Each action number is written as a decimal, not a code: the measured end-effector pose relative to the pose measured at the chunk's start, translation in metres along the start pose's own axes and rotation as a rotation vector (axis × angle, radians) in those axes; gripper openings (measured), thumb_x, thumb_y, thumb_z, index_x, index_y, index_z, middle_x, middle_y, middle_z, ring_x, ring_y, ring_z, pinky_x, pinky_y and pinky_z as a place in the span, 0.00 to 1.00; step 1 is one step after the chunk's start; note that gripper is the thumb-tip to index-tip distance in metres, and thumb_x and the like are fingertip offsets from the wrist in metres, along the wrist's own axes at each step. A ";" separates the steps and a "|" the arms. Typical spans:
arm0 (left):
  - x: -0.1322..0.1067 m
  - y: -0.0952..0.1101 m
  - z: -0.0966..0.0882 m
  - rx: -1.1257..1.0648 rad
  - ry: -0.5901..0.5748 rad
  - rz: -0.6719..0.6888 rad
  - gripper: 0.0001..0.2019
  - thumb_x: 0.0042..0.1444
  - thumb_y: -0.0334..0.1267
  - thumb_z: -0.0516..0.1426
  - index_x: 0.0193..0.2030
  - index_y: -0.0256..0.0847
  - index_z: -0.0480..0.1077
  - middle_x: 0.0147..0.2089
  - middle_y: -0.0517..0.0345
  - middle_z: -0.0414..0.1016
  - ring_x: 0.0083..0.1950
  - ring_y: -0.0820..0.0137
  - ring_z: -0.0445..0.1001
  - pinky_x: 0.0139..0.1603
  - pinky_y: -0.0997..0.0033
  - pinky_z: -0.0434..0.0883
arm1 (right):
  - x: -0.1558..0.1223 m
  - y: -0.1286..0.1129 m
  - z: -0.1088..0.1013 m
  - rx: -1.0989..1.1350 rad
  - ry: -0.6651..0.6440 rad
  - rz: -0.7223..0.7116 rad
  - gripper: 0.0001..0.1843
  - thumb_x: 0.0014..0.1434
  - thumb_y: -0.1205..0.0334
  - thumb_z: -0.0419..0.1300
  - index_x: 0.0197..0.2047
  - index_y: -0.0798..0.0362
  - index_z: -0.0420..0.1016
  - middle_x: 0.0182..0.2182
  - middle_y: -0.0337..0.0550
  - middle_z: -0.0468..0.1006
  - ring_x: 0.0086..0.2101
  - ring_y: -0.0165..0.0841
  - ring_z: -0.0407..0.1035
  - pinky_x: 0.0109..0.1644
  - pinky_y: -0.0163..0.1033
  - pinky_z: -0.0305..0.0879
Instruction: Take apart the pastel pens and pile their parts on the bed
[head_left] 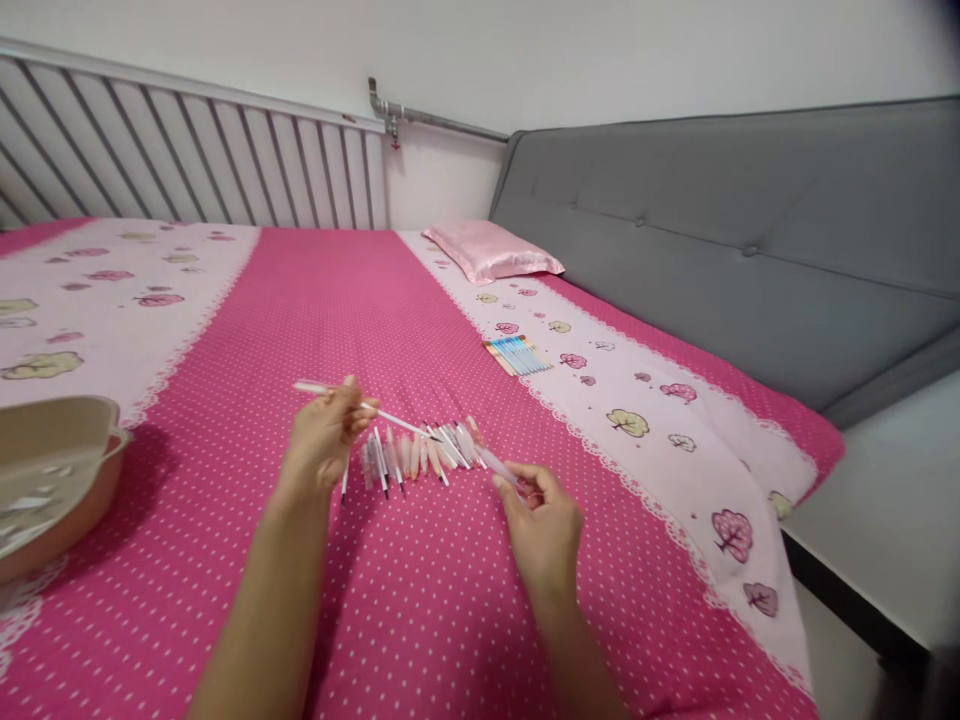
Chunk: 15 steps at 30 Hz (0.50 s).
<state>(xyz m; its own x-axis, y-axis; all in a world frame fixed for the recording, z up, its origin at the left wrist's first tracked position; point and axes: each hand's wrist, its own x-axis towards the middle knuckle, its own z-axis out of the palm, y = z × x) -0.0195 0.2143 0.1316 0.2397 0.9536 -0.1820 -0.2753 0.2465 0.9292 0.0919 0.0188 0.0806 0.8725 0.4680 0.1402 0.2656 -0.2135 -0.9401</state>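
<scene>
My left hand (324,432) is closed around a slim white pen refill (401,421), whose dark tip points right over the bed. A pale, see-through end (311,387) sticks out on that hand's left side; I cannot tell whether it is a separate piece. Pinched in my right hand (546,520) is a translucent pinkish pen barrel (499,466), slanting up to the left. Between and beyond my hands lies a loose row of white refills and pale pink pen parts (415,455). One dark-tipped refill (345,482) shows just below my left hand.
A bundle of blue and tan pens (517,355) lies farther off to the right. At the left edge stands a beige basin (112,455) with white scraps inside. A pink pillow (491,250) rests by the grey headboard (712,190); a radiator (202,150) lines the wall.
</scene>
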 end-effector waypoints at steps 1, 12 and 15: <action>0.004 0.002 -0.006 0.032 0.036 0.044 0.11 0.56 0.34 0.57 0.24 0.33 0.65 0.18 0.60 0.72 0.16 0.82 0.68 0.19 0.89 0.67 | 0.002 0.003 0.003 -0.016 -0.003 0.019 0.16 0.51 0.50 0.61 0.37 0.53 0.77 0.29 0.45 0.78 0.28 0.35 0.67 0.29 0.37 0.60; 0.019 -0.023 -0.011 0.252 -0.069 -0.064 0.12 0.53 0.32 0.59 0.21 0.33 0.65 0.15 0.58 0.69 0.14 0.80 0.67 0.17 0.86 0.66 | 0.024 0.013 0.071 -0.306 -0.059 -0.158 0.14 0.56 0.56 0.55 0.35 0.53 0.80 0.31 0.51 0.77 0.31 0.39 0.67 0.34 0.40 0.56; 0.022 -0.024 -0.013 0.238 -0.057 -0.069 0.13 0.55 0.32 0.58 0.21 0.34 0.64 0.15 0.58 0.69 0.14 0.80 0.67 0.17 0.86 0.67 | 0.025 0.014 0.082 -0.387 -0.089 -0.185 0.15 0.57 0.58 0.54 0.38 0.54 0.80 0.33 0.53 0.76 0.33 0.41 0.68 0.36 0.42 0.56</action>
<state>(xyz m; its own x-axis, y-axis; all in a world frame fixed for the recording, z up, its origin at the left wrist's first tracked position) -0.0197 0.2312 0.1008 0.3046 0.9230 -0.2351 -0.0314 0.2565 0.9660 0.0840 0.0981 0.0458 0.7616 0.5971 0.2519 0.5630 -0.4171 -0.7135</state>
